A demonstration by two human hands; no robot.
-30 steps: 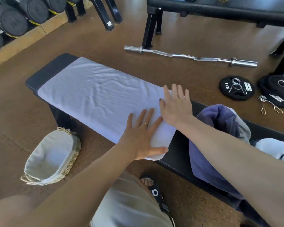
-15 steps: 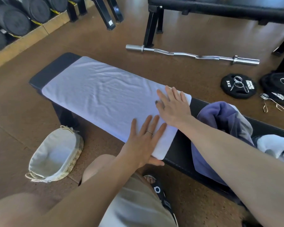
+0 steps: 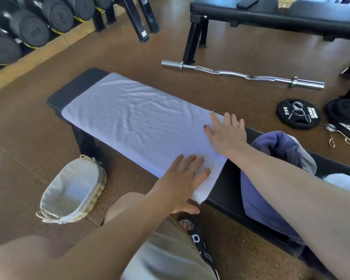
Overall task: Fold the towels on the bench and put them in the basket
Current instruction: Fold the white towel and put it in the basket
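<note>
Now both flat hands, left [image 3: 182, 178], right [image 3: 225, 132], grip released, press towel [image 3: 137, 122]; basket [image 3: 73, 190] holds only liner.

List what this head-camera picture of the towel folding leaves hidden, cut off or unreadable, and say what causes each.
- Purple towel: partly covered by the right forearm.
- White towel at the right edge: cut off by the frame and forearm.
- Left hand: thumb tucked under the spread towel's edge.
- Basket: motion blur hides the weave.

Wrinkled white cloth towel [image 3: 137, 122], matt black padded bench [image 3: 77, 85] (leather-like), shiny metal bar [image 3: 240, 74]
</note>
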